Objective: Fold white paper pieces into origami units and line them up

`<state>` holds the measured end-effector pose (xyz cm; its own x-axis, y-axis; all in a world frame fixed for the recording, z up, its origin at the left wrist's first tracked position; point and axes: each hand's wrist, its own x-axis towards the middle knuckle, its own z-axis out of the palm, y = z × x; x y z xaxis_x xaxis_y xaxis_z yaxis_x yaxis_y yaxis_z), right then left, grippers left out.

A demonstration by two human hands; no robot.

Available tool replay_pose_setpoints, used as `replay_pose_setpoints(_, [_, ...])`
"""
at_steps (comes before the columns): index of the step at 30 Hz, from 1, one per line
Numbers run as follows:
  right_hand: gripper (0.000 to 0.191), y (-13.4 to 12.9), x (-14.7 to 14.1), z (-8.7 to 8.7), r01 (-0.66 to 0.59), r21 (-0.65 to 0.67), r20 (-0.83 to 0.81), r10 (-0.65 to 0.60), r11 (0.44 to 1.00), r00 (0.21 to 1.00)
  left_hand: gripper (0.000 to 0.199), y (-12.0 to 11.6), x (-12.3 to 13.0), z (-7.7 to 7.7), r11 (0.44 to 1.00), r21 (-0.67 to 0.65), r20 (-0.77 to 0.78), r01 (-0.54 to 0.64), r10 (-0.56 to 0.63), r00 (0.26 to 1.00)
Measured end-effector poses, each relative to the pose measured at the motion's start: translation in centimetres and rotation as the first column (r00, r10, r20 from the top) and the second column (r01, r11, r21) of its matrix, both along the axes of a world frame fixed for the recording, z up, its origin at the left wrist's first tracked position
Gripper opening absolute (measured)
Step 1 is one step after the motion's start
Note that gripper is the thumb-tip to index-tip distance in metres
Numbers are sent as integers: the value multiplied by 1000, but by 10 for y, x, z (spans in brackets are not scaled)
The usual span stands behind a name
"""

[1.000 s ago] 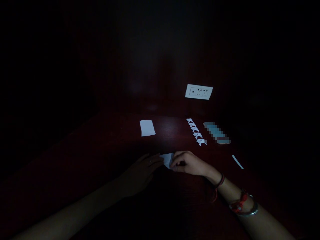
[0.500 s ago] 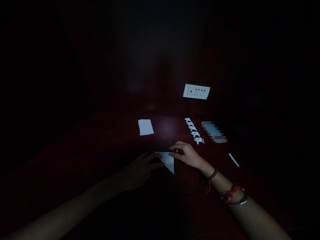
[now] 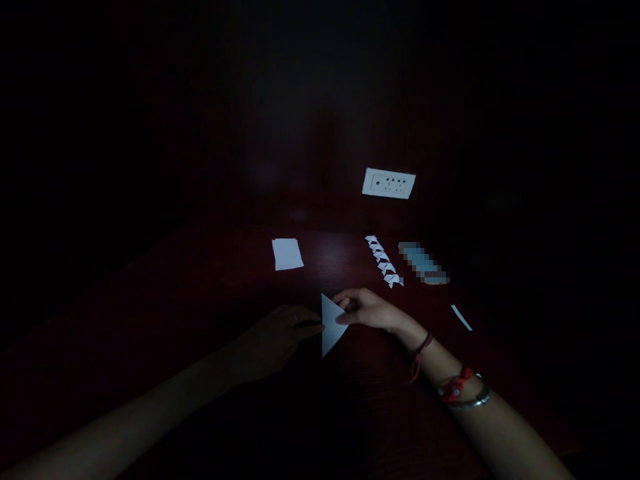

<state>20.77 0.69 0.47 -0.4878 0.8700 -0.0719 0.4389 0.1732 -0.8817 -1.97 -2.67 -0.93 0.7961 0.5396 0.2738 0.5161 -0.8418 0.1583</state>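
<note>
A folded white paper triangle (image 3: 331, 330) is between my hands, its long straight side to the left and a point to the right. My right hand (image 3: 373, 310) pinches it by the right corner, thumb on the near face and the other fingers behind. In shadow, my left hand (image 3: 283, 333) reaches its left edge with thumb and forefinger closed on it. The fingertips there are dim. Red strings and a silvery bangle circle my right wrist and forearm.
On the dark red table (image 3: 225, 267) lie a stack of white paper sheets (image 3: 287, 255), a row of several folded white paper pieces (image 3: 383, 260), a blurred phone-shaped object (image 3: 423, 262) and a white strip (image 3: 461, 318). A socket panel (image 3: 389, 183) is on the wall behind.
The paper triangle has turned, so its long side now stands upright at the left. My right hand now grips its right corner; my left fingers have shifted to the left edge.
</note>
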Motion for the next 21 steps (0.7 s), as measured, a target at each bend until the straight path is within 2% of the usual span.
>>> replay_pose_setpoints(2, [40, 1, -3, -1, 58, -25, -66, -60, 998, 996, 53, -1, 0, 2, 999, -24, -7, 23, -23, 1000])
replay_pose_setpoints(5, [44, 4, -6, -4, 97, 13, -75, -96, 995, 993, 53, -3, 1, 5, 999, -39, -15, 37, -38, 999])
replay_pose_setpoints(9, [24, 7, -5, -7, 11, 146, 69, -21, 989, 997, 47, -2, 2, 7, 1000, -23, -39, 17, -17, 999])
replay_pose_setpoints(12, [12, 6, -3, -8, 15, 222, 130, -44, 975, 991, 39, -3, 5, 13, 999, 32, -60, 20, -18, 998])
replay_pose_setpoints(15, [9, 4, -4, -6, 47, 277, 148, -91, 960, 985, 34, -10, 9, 20, 992, 120, -29, -32, 35, 999])
replay_pose_setpoints(17, [8, 1, -4, -5, 53, 297, 160, -105, 953, 982, 32, -16, 12, 22, 990, 134, -36, -32, 37, 999])
replay_pose_setpoints(21, [6, -3, -2, -1, 22, 305, 175, -79, 952, 981, 31, -19, 13, 15, 990, 137, -64, -19, 28, 998])
